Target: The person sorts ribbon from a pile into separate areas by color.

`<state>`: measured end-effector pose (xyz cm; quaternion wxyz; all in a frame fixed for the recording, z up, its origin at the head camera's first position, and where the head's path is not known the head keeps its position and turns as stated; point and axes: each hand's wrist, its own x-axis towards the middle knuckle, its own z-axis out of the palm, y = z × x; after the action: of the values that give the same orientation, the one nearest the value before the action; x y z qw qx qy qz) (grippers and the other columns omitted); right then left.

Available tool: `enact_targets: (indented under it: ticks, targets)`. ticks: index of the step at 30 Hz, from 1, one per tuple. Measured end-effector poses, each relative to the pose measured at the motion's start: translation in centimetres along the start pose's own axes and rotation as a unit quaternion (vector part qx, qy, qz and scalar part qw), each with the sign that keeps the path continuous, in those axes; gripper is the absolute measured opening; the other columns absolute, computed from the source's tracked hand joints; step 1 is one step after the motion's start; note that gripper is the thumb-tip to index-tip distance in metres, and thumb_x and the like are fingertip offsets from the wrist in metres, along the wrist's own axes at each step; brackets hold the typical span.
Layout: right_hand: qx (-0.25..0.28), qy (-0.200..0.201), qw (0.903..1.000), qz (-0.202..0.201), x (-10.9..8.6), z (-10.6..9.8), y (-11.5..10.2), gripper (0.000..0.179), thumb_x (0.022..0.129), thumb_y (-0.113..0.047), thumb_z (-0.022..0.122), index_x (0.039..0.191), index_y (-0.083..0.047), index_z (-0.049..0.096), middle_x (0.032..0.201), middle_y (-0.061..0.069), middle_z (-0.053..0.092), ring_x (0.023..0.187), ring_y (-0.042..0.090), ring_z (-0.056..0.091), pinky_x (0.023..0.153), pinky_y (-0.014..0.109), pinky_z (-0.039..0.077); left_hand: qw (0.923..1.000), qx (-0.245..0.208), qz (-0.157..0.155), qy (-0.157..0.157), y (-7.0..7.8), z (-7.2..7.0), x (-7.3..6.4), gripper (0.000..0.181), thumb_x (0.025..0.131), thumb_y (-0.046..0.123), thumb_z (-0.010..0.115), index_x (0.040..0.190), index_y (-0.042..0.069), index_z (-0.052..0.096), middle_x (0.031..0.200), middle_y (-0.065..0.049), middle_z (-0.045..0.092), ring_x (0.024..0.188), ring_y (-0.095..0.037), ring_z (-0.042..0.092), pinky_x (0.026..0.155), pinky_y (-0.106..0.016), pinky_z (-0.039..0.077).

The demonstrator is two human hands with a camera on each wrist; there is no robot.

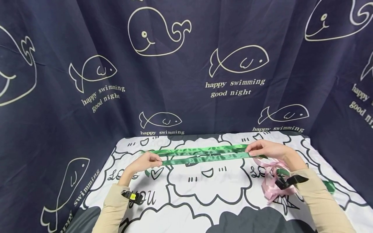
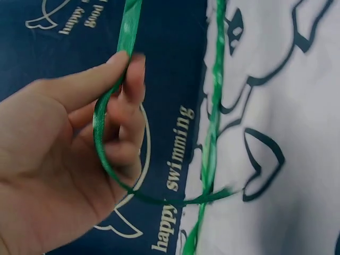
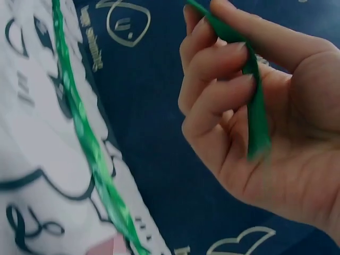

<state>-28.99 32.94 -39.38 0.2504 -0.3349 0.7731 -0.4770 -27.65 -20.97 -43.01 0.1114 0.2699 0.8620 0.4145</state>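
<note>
A green satin ribbon is stretched nearly level between my two hands. My left hand pinches it between thumb and index finger; in the left wrist view its loose tail curves down past the palm. At the other end my right hand pinches the ribbon, and a short green tail hangs across the fingers in the right wrist view. Just beyond the held ribbon, more green ribbon, one strand bright and one darker, runs lengthwise over the white patterned cloth.
Beneath my right wrist lies a loose heap of pink ribbon with some green in it. Farther right, another bit of green ribbon shows beside my sleeve. A dark blue curtain with fish drawings hangs behind the cloth-covered table.
</note>
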Motion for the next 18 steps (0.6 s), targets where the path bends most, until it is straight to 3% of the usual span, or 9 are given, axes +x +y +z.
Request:
enact_targets:
  ticks: [2, 5, 8, 11, 15, 18]
  targets:
    - [-0.018, 0.023, 0.9988, 0.04, -0.1, -0.1, 0.5, 0.021, 0.095, -0.009, 0.057, 0.107, 0.007, 0.063, 0.097, -0.012, 0.065, 0.089, 0.0, 0.057, 0.081, 0.019, 0.047, 0.9995, 0.015, -0.021, 0.02, -0.3, 0.0, 0.0, 0.021, 0.091, 0.017, 0.066, 0.087, -0.003, 0.069, 0.066, -0.011, 0.059, 0.054, -0.002, 0.044, 0.052, -0.02, 0.038]
    - [-0.038, 0.061, 0.9912, 0.112, -0.1, 0.0, 1.0, 0.024, 0.094, -0.015, 0.061, 0.1, 0.008, 0.063, 0.08, -0.012, 0.059, 0.071, 0.0, 0.051, 0.064, 0.018, 0.044, 0.9969, 0.045, -0.041, 0.049, -0.7, 0.1, -0.1, 0.025, 0.089, 0.019, 0.068, 0.079, -0.004, 0.068, 0.06, -0.016, 0.057, 0.049, -0.003, 0.04, 0.048, -0.019, 0.034]
    - [-0.041, 0.104, 0.9776, 0.178, 0.2, 0.4, 1.7, 0.022, 0.092, -0.018, 0.063, 0.092, 0.004, 0.063, 0.066, -0.012, 0.05, 0.057, 0.0, 0.041, 0.051, 0.016, 0.035, 0.9924, 0.075, -0.063, 0.074, -1.1, 0.2, -0.2, 0.019, 0.087, 0.014, 0.069, 0.078, -0.002, 0.069, 0.065, -0.016, 0.063, 0.053, -0.005, 0.045, 0.05, -0.02, 0.037]
    - [-0.025, 0.139, 0.9645, 0.223, 0.7, 0.8, 2.3, 0.017, 0.091, -0.013, 0.063, 0.091, 0.004, 0.064, 0.064, -0.009, 0.052, 0.056, 0.001, 0.045, 0.05, 0.016, 0.039, 0.9859, 0.102, -0.091, 0.097, -1.5, 0.4, -0.1, 0.01, 0.087, 0.007, 0.066, 0.082, 0.0, 0.071, 0.073, -0.009, 0.067, 0.062, -0.009, 0.052, 0.056, -0.023, 0.043]
    - [-0.004, 0.172, 0.9529, 0.25, 1.4, 1.4, 3.1, 0.019, 0.09, -0.003, 0.06, 0.1, 0.012, 0.063, 0.07, -0.005, 0.061, 0.065, 0.004, 0.058, 0.062, 0.02, 0.053, 0.9714, 0.143, -0.126, 0.141, -2.2, 0.5, -0.2, 0.008, 0.084, 0.001, 0.064, 0.085, -0.001, 0.072, 0.081, -0.008, 0.069, 0.073, -0.015, 0.06, 0.065, -0.029, 0.048]
    - [0.002, 0.188, 0.9453, 0.266, 1.8, 1.6, 3.6, 0.022, 0.091, -0.001, 0.057, 0.105, 0.016, 0.059, 0.072, -0.002, 0.064, 0.067, 0.007, 0.062, 0.065, 0.024, 0.056, 0.9536, 0.165, -0.173, 0.184, -2.5, 0.5, -0.2, 0.006, 0.082, 0.004, 0.067, 0.082, 0.001, 0.072, 0.081, -0.009, 0.07, 0.073, -0.019, 0.062, 0.065, -0.032, 0.048]
